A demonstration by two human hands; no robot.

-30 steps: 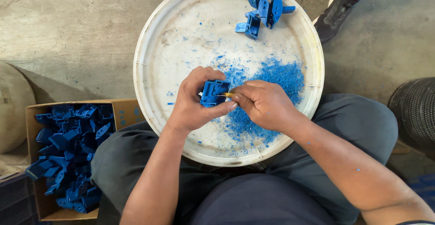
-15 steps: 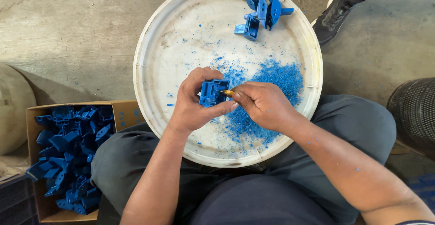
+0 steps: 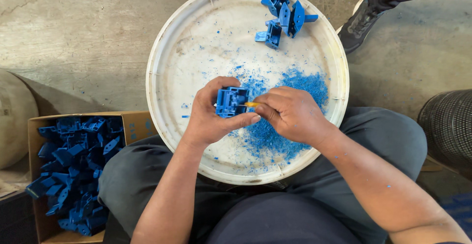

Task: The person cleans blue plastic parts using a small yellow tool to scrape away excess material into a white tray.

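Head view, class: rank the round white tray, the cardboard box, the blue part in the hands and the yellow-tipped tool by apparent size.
1. Round white tray
2. Cardboard box, partly cut off
3. Blue part, held in the left hand
4. Yellow-tipped tool, mostly hidden in the right hand

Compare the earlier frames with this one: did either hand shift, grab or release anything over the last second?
Nothing visibly changed. The left hand keeps its grip on the blue plastic part, and the right hand still presses a small yellow-handled tool against it over the round white tray. The shavings pile, the loose parts at the tray's far edge and the cardboard box stayed put.
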